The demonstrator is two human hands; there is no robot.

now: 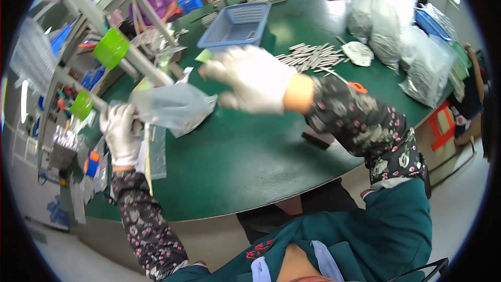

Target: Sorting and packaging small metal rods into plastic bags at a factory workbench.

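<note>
My left hand (122, 133), in a white glove, is at the left side of the green table, its fingers curled at the edge of a clear plastic bag (175, 105). The bag lies tilted and partly puffed up, and what is inside cannot be made out. My right hand (255, 79), also gloved in white, is over the middle of the table, blurred by motion. Its thumb and fingers are apart, with nothing visible between them. Beyond it lies a loose pile of thin metal rods (313, 56), partly hidden by the hand.
A blue plastic basket (235, 25) stands behind my right hand. Several filled clear bags (386, 39) crowd the right side. Orange-handled scissors (357, 87) and a dark block (317, 138) lie near my right forearm. Metal shelving (133, 55) rises at the left; a person in purple (159, 1) sits beyond.
</note>
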